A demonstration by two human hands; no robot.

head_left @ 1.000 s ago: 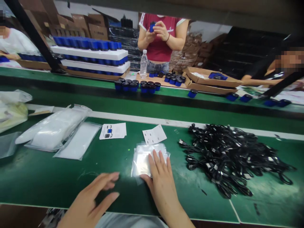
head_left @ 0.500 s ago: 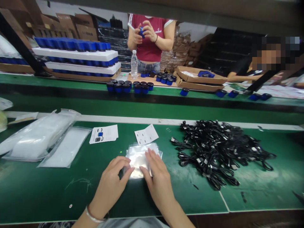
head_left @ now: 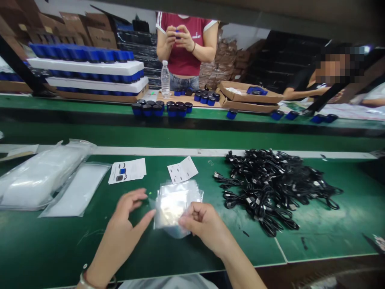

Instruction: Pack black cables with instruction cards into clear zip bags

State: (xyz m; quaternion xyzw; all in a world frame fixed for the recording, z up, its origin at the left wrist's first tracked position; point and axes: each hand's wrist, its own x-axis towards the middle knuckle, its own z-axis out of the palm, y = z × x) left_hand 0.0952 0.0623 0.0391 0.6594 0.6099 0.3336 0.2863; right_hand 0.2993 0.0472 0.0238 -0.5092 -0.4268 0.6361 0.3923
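Observation:
A small stack of clear plastic bags [head_left: 176, 204] lies on the green bench in front of me, and its near edge is lifted. My right hand [head_left: 204, 228] is curled with thumb and fingers pinching the bags' near edge. My left hand [head_left: 126, 220] is just left of the stack, its thumb and fingers spread apart and holding nothing. A corner of the bags reaches toward its thumb.
Printed cards [head_left: 128, 170] and a white card [head_left: 183, 169] lie beyond the bags. A heap of black cables [head_left: 270, 188] is on the right, bulk plastic packs [head_left: 39, 180] on the left. Across the bench, a person in a red top [head_left: 183, 52] holds a small blue object.
My left hand has moved off the bags to the left and its fingers have spread. My right hand has curled and lifted the near edge of the bags.

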